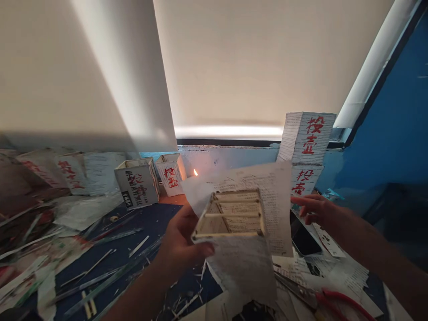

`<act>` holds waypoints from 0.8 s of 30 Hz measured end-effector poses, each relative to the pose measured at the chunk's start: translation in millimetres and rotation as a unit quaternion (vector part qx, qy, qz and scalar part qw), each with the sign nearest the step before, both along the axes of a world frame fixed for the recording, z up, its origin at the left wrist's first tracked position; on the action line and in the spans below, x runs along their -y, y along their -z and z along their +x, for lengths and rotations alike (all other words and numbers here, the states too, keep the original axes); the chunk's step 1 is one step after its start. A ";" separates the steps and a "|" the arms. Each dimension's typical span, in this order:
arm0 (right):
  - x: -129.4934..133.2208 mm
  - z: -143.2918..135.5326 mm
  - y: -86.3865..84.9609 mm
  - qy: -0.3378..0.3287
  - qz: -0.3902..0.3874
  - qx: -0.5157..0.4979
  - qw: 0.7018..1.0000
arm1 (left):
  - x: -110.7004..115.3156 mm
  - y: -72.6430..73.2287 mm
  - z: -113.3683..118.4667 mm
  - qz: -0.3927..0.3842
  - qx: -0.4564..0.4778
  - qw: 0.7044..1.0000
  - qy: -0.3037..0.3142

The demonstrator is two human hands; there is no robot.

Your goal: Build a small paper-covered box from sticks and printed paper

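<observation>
My left hand (180,245) is closed around a box-shaped frame of pale sticks (234,215), thumb on its near side. Printed paper (277,209) covers the frame's sides, and a loose sheet edge sticks out to the right. Just off that edge is my right hand (312,207), index finger stretched out and the other fingers loosely bent, with nothing visible in it. Whether its fingertip touches the paper, I cannot tell. Beneath the right hand lies a dark phone (305,234). Red-handled scissors (344,303) rest at the lower right.
A small flame (195,172) burns behind the held frame. Paper boxes with red characters stand along the back, including a grey one (138,185), a white one (170,174) and a stack (307,138) at right. Sticks and paper scraps (87,214) litter the dark table.
</observation>
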State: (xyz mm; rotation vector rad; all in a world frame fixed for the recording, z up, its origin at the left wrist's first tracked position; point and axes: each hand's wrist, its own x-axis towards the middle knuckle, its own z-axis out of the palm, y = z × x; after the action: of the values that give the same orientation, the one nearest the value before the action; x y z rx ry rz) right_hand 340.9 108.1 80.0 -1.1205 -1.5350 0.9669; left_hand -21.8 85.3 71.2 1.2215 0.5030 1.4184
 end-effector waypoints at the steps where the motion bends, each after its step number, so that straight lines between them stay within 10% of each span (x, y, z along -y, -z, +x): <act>1: 8.9 -1.7 -2.4 0.006 0.007 0.021 1.000 | -0.5 -1.9 0.3 -0.031 0.014 0.999 -0.035; 6: 36.1 -14.3 -2.6 0.003 -0.001 0.070 0.998 | -1.7 -12.4 11.0 -0.121 0.072 0.986 -0.088; 13: 47.8 -32.0 29.3 -0.088 -0.029 -0.107 0.990 | 2.6 -22.1 27.1 -0.164 0.170 0.971 -0.043; 24: 49.6 -60.8 -7.9 -0.023 -0.150 -0.076 0.985 | 46.5 -8.0 56.2 -0.295 0.202 0.933 -0.035</act>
State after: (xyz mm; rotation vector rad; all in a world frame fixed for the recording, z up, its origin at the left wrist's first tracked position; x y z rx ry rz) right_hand 280.1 58.5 87.9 -1.1924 -1.3248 1.3168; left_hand 34.5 38.7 79.2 0.4197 0.6252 1.3891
